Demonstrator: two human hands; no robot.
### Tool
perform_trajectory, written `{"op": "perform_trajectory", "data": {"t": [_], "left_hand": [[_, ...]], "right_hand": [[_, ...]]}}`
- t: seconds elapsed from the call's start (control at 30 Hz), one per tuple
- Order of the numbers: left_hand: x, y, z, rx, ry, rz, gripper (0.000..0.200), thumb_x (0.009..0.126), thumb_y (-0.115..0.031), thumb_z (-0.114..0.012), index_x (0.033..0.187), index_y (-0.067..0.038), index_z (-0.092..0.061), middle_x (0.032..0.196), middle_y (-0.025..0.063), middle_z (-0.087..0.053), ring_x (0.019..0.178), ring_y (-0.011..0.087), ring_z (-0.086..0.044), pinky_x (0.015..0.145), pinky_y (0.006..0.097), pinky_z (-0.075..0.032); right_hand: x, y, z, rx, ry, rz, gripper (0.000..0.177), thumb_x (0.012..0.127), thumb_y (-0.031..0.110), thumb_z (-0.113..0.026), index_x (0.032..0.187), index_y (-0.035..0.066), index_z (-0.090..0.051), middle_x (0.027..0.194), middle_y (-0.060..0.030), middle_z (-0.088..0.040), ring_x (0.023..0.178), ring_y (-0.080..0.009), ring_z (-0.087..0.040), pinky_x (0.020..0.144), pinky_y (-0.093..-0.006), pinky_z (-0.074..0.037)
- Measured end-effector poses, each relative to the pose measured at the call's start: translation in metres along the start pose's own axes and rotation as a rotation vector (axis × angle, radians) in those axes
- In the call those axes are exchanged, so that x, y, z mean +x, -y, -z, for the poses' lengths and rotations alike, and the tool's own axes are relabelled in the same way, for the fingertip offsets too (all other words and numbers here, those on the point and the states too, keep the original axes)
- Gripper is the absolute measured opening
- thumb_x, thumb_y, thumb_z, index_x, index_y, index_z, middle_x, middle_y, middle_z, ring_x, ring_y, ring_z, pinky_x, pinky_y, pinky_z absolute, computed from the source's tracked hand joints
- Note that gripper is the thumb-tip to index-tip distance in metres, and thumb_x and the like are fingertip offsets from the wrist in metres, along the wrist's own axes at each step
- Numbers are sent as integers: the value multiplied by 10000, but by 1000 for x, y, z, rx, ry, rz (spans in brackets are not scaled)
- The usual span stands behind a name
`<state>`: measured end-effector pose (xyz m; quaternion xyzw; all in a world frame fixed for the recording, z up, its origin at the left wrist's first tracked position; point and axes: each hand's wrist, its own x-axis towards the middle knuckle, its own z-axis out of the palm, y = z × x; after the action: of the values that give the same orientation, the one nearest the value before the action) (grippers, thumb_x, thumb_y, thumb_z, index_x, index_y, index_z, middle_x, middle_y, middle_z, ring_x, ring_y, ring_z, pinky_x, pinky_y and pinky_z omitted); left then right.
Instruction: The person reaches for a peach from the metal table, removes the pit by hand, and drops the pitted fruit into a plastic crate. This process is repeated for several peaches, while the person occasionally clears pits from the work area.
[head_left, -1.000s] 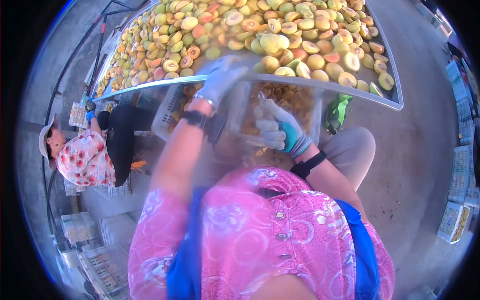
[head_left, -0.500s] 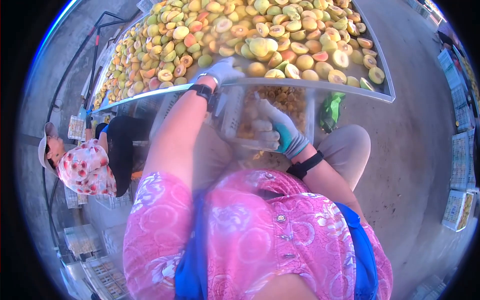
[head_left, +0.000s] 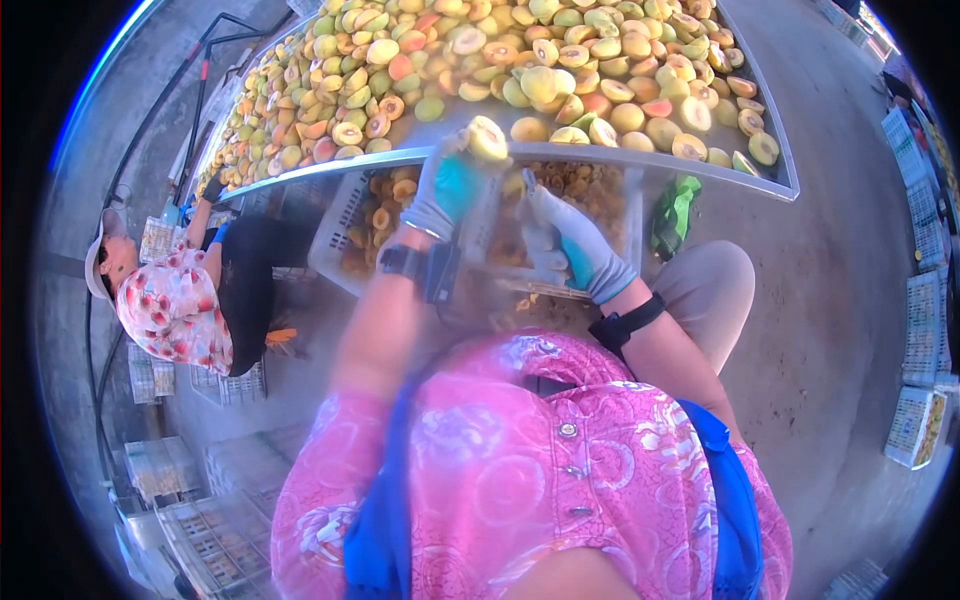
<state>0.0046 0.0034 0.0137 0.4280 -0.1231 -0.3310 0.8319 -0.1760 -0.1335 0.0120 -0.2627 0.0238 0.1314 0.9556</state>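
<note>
My left hand [head_left: 447, 192], in a grey glove with a teal palm, is closed on a peach half [head_left: 487, 138] just above the near rim of the metal table [head_left: 640, 158]. The cut face of that half is turned up, pale yellow. Heaped peach halves [head_left: 620, 70], many with pits showing, cover the table behind it. To the right and a little lower, my right hand [head_left: 575, 245] is curled round a small metal-tipped tool [head_left: 529, 179], whose handle is hidden in the fist. Between the hands and below the table edge, a crate of peach pieces [head_left: 590, 190] shows.
Another white crate [head_left: 335, 235] with peach halves sits beneath the table on the left. A green bag [head_left: 675, 215] lies on the floor at the right. A co-worker [head_left: 170, 310] sits at the left by the table, near stacked crates [head_left: 205, 540].
My left hand has come back from the fruit on the table toward me, turned palm up, with a peach half in it. My right hand stays low with the tool.
</note>
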Motion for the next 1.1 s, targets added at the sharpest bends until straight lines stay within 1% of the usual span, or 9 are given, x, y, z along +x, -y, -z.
{"op": "perform_trajectory", "data": {"t": [0.03,0.1,0.17,0.33,0.43,0.5,0.7,0.87,1.1], "left_hand": [[-7,9,-2,-121,-28,16,454,882,-271,-627,1209,26,-522,1186,179,-580,1072,342,-592,943,500,-493],[-22,21,-13,112,-22,-94,456,908,-295,-574,1231,24,-525,1210,177,-586,1079,346,-593,957,501,-482],[-39,16,-31,663,15,-120,492,932,-342,-520,1274,12,-513,1215,165,-596,1072,319,-604,942,461,-494],[-39,27,-26,959,24,-200,461,959,-321,-469,1289,-4,-526,1201,133,-613,1053,247,-620,906,377,-510],[-42,35,-42,519,74,-188,443,971,-317,-456,1268,1,-542,1176,121,-623,1024,224,-625,900,343,-510],[-49,36,-58,57,-34,-7,404,986,-357,-454,1169,-18,-578,959,76,-630,838,161,-624,755,275,-526],[-51,40,-62,29,-69,31,467,983,-435,-403,1119,-29,-587,968,77,-612,849,176,-605,755,295,-521],[-43,54,-65,-148,-192,34,472,970,-456,-425,1092,-31,-590,979,88,-616,835,198,-602,759,331,-520],[-39,54,-74,-178,-321,40,455,969,-454,-436,1054,-29,-576,973,112,-608,866,245,-591,792,381,-514]], "right_hand": [[0,1,-4,-97,-66,33,285,998,395,-473,995,117,-533,650,50,-426,441,-51,-340,369,-207,-266],[-2,2,-14,-194,-138,62,260,995,369,-486,1001,113,-536,658,53,-429,470,-46,-355,394,-201,-282],[-5,1,-21,-510,-285,141,246,989,339,-501,1026,100,-547,672,54,-437,524,-40,-380,445,-195,-320],[-3,1,-15,-682,-314,209,257,985,318,-521,1066,77,-560,680,53,-453,552,-37,-414,470,-203,-346],[-3,3,-16,-696,-308,225,257,985,305,-527,1077,70,-570,684,54,-466,551,-34,-422,465,-209,-343],[-3,4,-15,-680,-305,223,255,984,302,-531,1079,69,-574,685,56,-472,550,-32,-422,461,-209,-339],[4,-2,-5,-835,-318,298,339,995,337,-506,1063,13,-578,764,-22,-569,663,-109,-533,604,-285,-453],[5,-4,-5,-1119,-365,378,380,995,328,-483,1073,-36,-562,920,-245,-636,837,-344,-636,756,-421,-481],[11,-15,17,-1175,-355,488,396,993,336,-488,1084,-41,-564,904,-230,-637,814,-327,-632,741,-405,-482]]}}
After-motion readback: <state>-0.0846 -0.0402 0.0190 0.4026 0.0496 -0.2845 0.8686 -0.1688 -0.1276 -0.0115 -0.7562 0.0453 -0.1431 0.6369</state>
